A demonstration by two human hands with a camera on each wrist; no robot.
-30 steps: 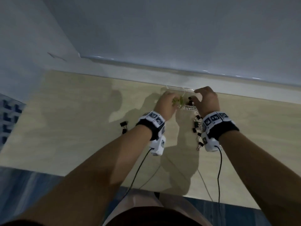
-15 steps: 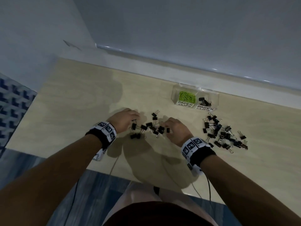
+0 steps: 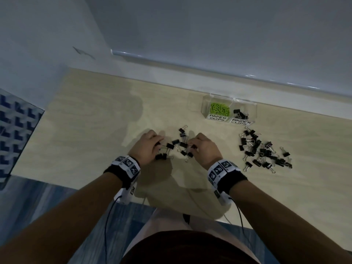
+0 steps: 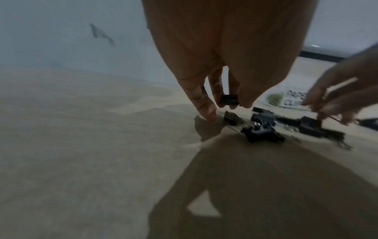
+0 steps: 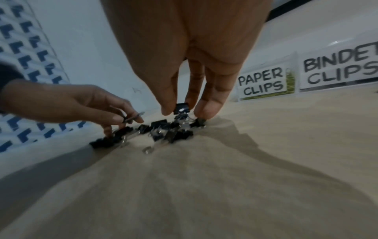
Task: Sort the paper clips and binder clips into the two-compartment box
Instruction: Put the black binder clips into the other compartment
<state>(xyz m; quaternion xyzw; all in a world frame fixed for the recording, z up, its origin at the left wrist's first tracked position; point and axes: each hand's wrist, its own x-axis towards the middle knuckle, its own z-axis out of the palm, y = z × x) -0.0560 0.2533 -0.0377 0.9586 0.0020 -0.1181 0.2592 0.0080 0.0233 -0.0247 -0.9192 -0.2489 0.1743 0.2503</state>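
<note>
A clear two-compartment box (image 3: 204,108) stands at the back of the table. Green paper clips (image 3: 219,108) fill its left compartment and a few black binder clips (image 3: 241,113) lie in its right one. A small pile of binder clips (image 3: 179,145) lies between my hands. My left hand (image 3: 160,144) pinches one black binder clip (image 4: 229,100) just above the pile. My right hand (image 3: 192,146) pinches another binder clip (image 5: 182,107) between thumb and fingers. A bigger pile of binder clips (image 3: 264,151) lies to the right.
The light wooden table (image 3: 95,130) meets a white ledge and wall behind the box. Its front edge runs just under my wrists. A blue patterned surface (image 3: 17,130) lies beyond the left edge. Cables (image 3: 108,216) hang from both wrist cameras.
A second ago both hands were at the box. They came back and left to the small pile, and now each pinches a binder clip there.
</note>
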